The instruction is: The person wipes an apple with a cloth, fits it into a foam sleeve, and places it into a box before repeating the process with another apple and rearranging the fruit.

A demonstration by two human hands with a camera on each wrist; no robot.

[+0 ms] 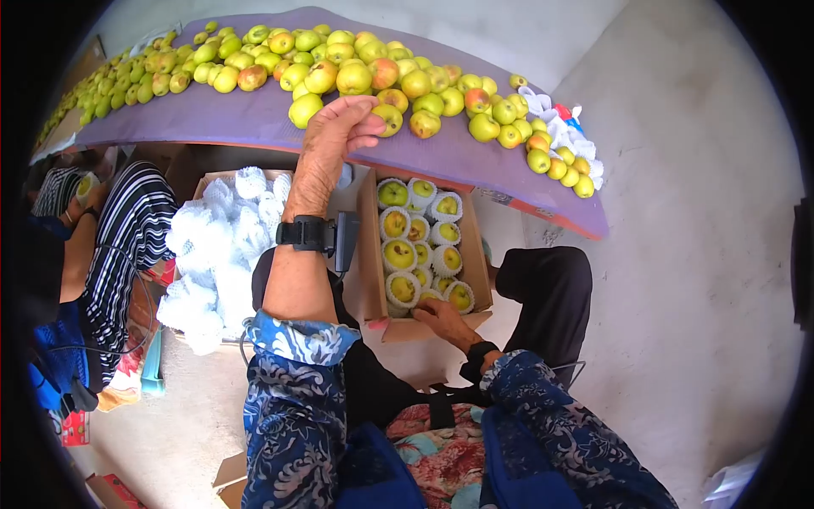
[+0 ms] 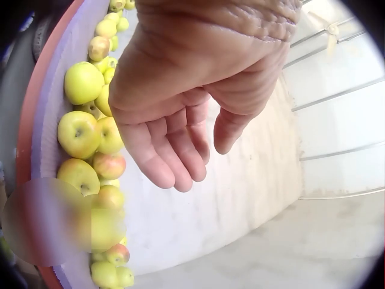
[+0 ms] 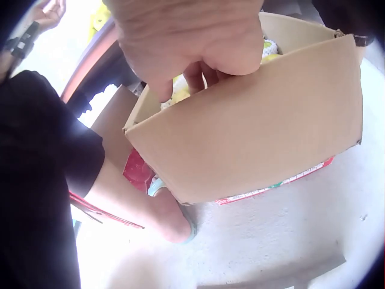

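My left hand (image 1: 343,127) is raised over the front of the purple-covered table (image 1: 229,119), in front of loose yellow-green apples (image 1: 354,78). In the left wrist view its fingers (image 2: 171,150) hang relaxed, with nothing between them and the thumb. My right hand (image 1: 445,322) reaches over the near wall of a cardboard box (image 1: 475,246) of apples in white foam nets (image 1: 398,253). The right wrist view has its fingers pointing down behind the box wall (image 3: 252,126), beside a netted apple (image 3: 180,90). Its fingertips are hidden, so I cannot tell whether they grip anything.
Left of the box is a heap of white foam nets (image 1: 225,246) in a carton. At the far left sits another person in striped trousers (image 1: 127,237), an apple in hand. More foam nets (image 1: 551,127) lie at the table's right end. My knee (image 1: 547,288) flanks the box.
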